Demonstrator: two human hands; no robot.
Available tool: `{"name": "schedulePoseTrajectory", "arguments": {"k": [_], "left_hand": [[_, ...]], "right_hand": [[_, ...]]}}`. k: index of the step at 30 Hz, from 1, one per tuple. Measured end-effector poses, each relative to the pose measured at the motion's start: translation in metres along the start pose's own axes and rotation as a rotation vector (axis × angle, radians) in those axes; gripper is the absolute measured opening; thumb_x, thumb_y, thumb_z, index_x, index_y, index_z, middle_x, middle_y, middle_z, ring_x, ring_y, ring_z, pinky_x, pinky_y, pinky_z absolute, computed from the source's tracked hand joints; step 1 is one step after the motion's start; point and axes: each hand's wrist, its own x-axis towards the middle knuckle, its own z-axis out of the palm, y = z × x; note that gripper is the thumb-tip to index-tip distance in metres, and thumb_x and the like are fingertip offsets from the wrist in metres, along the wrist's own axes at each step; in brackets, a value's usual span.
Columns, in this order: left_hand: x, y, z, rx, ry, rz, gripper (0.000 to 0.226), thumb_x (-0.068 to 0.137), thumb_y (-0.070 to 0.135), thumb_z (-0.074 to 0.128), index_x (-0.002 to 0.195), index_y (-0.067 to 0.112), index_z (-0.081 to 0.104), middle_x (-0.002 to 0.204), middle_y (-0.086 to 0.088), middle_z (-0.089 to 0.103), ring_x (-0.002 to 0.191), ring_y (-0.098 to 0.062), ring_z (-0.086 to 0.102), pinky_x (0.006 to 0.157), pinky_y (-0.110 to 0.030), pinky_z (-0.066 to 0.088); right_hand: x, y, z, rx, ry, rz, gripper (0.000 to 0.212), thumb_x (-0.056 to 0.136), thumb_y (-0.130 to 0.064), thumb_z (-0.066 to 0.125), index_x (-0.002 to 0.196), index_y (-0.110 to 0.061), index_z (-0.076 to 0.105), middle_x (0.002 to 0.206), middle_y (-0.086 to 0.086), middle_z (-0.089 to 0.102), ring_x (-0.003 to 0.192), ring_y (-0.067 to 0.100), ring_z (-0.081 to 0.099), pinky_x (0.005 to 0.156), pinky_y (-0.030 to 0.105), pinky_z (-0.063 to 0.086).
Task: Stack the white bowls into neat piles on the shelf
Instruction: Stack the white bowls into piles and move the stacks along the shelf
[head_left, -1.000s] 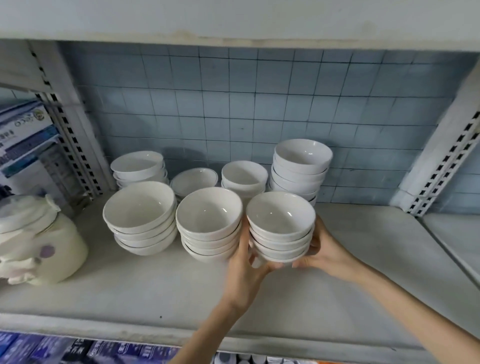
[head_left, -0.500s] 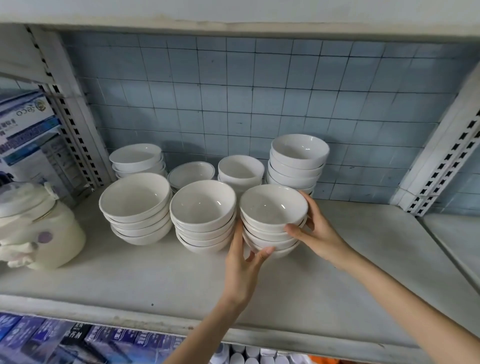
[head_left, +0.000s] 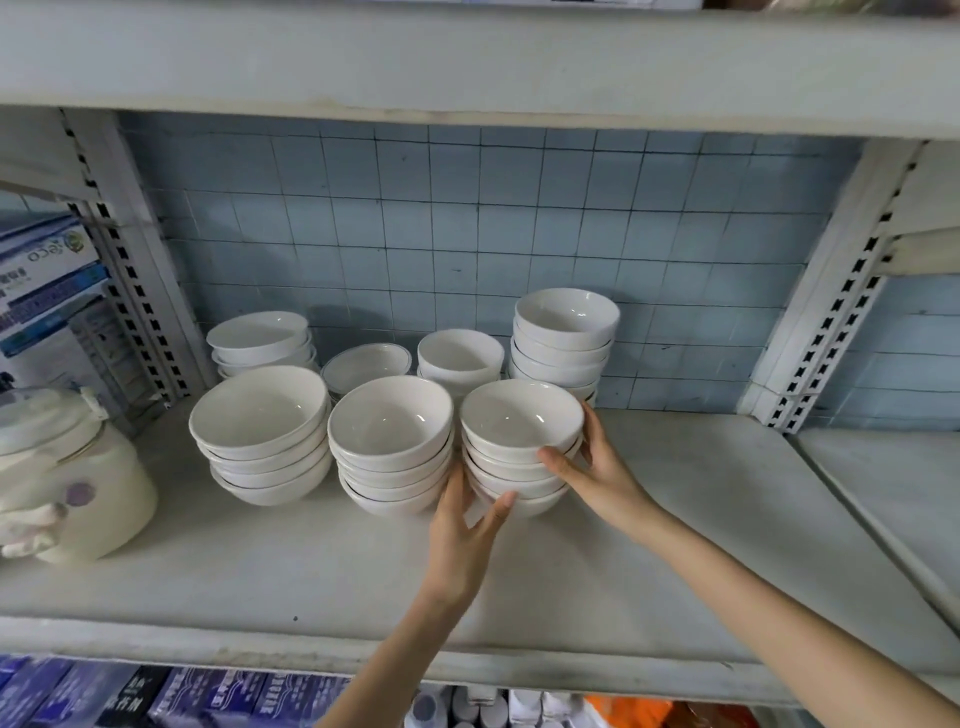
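Observation:
Three piles of white bowls stand in a front row on the grey shelf (head_left: 260, 561): a left pile (head_left: 260, 410), a middle pile (head_left: 389, 426) and a right pile (head_left: 519, 421). My left hand (head_left: 462, 535) holds the right pile low down, fingers reaching up between it and the middle pile, thumb on the bottom bowl. My right hand (head_left: 602, 473) grips the same pile from the right, thumb across the front of the upper bowls, fingers behind. In the back row are a low pile (head_left: 257, 338), a shallow dish (head_left: 363, 364), a short pile (head_left: 460, 353) and a tall pile (head_left: 566, 317).
A cream kettle (head_left: 78, 483) stands at the shelf's left end, with boxes (head_left: 41, 291) behind it. Slotted uprights (head_left: 831, 280) frame the bay and an upper shelf (head_left: 467, 62) hangs close overhead. Bare shelf lies to the right of the piles. Packaged goods (head_left: 208, 696) fill the shelf below.
My right hand has slid from the base of the right front pile up to its upper bowls, thumb now across the front. My left hand stays at the pile's base.

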Motion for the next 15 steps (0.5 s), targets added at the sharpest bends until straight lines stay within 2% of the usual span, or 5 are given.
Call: {"name": "schedulePoseTrajectory", "arguments": {"k": [3, 6, 10, 12, 15], "left_hand": [[-0.003, 0.002, -0.012, 0.105, -0.100, -0.111, 0.038, 0.093, 0.028, 0.056, 0.130, 0.023, 0.049, 0.128, 0.010, 0.058, 0.122, -0.011, 0.052, 0.100, -0.022, 0.042], [-0.010, 0.015, -0.029, 0.252, -0.195, -0.060, 0.024, 0.096, 0.026, 0.050, 0.119, 0.026, 0.057, 0.118, 0.017, 0.061, 0.117, -0.005, 0.054, 0.088, -0.005, 0.038], [-0.023, 0.028, -0.058, 0.586, -0.196, 0.058, 0.037, 0.097, 0.032, 0.048, 0.131, 0.018, 0.053, 0.131, 0.013, 0.054, 0.126, -0.009, 0.048, 0.097, -0.015, 0.034], [-0.028, 0.030, -0.074, 0.723, -0.217, 0.083, 0.045, 0.097, 0.037, 0.045, 0.137, 0.017, 0.047, 0.139, 0.005, 0.050, 0.130, -0.013, 0.045, 0.102, -0.021, 0.033], [-0.039, 0.030, -0.094, 0.844, -0.257, 0.102, 0.048, 0.097, 0.045, 0.038, 0.140, 0.023, 0.044, 0.143, 0.007, 0.047, 0.128, -0.015, 0.047, 0.099, -0.024, 0.036]], "right_hand": [[-0.004, -0.003, 0.002, -0.025, 0.024, 0.011, 0.086, 0.065, -0.059, 0.072, 0.136, -0.031, 0.033, 0.132, -0.023, 0.049, 0.124, -0.004, 0.045, 0.106, 0.023, 0.035], [-0.010, -0.011, 0.004, -0.072, 0.040, 0.034, 0.071, 0.075, -0.052, 0.069, 0.133, -0.033, 0.032, 0.128, -0.028, 0.047, 0.121, -0.010, 0.044, 0.104, 0.017, 0.034], [-0.025, -0.028, 0.008, -0.192, 0.055, 0.039, 0.058, 0.081, -0.047, 0.057, 0.133, -0.033, 0.034, 0.126, -0.029, 0.046, 0.119, -0.009, 0.044, 0.095, 0.001, 0.033], [-0.035, -0.030, 0.009, -0.279, 0.063, 0.024, 0.064, 0.084, -0.053, 0.052, 0.140, -0.029, 0.032, 0.135, -0.022, 0.044, 0.124, -0.007, 0.039, 0.100, 0.005, 0.031], [-0.055, -0.026, 0.010, -0.488, 0.085, 0.087, 0.072, 0.086, -0.060, 0.045, 0.145, -0.027, 0.023, 0.148, -0.012, 0.032, 0.136, 0.007, 0.031, 0.108, 0.025, 0.029]]}}
